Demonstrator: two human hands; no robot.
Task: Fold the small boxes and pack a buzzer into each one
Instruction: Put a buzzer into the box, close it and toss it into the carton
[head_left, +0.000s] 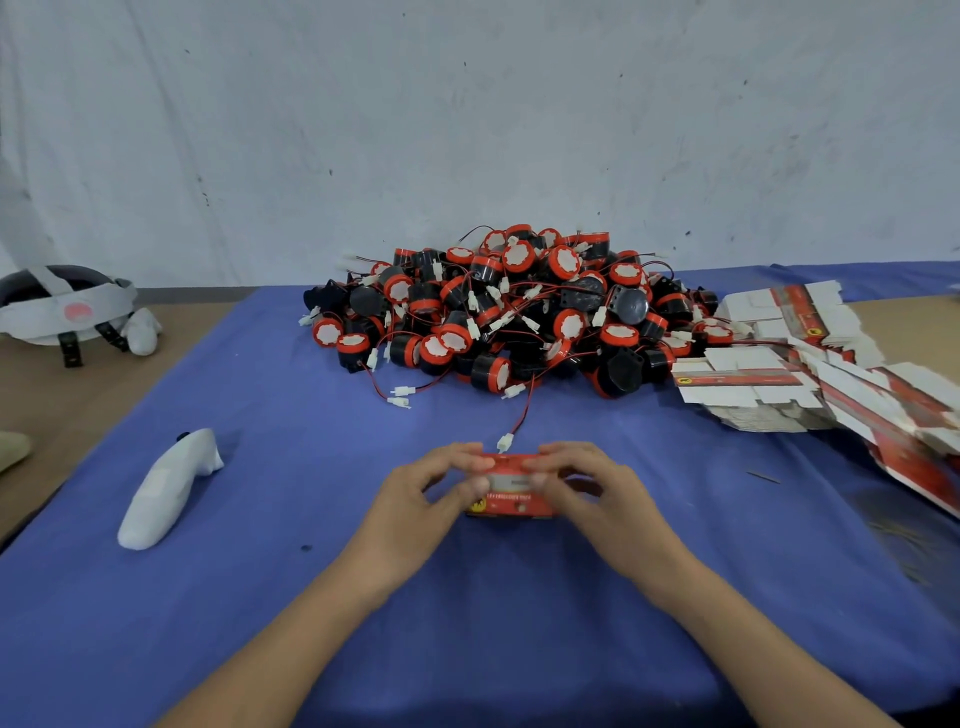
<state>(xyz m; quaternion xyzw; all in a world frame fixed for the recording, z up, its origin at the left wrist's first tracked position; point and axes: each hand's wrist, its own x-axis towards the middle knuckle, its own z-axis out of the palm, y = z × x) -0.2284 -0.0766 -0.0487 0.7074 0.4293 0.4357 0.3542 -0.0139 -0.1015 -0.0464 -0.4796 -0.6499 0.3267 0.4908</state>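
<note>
Near the table's front edge, the left hand (415, 499) and right hand (597, 491) are pinching a small red box (511, 493) with curled fingers; squaring its corners before tucking the flap should be keeping it neat. Behind, the buzzer pile (519, 312) is waiting.

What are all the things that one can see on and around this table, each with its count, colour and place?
buzzers: many in one heap, black and red with white faces, back centre of the cloth
flat box blanks: a loose stack, white and red, right side
small box: one, red and white, front centre
wrapped object: one, white, left on the cloth
headset: one, grey and dark, far left on the bare table
cloth: one, blue, over most of the table
table: one, tan, shows left and right
wall: one, whitish, behind
left grip: one hand, pinches the small box's left end
right grip: one hand, pinches its right end
</note>
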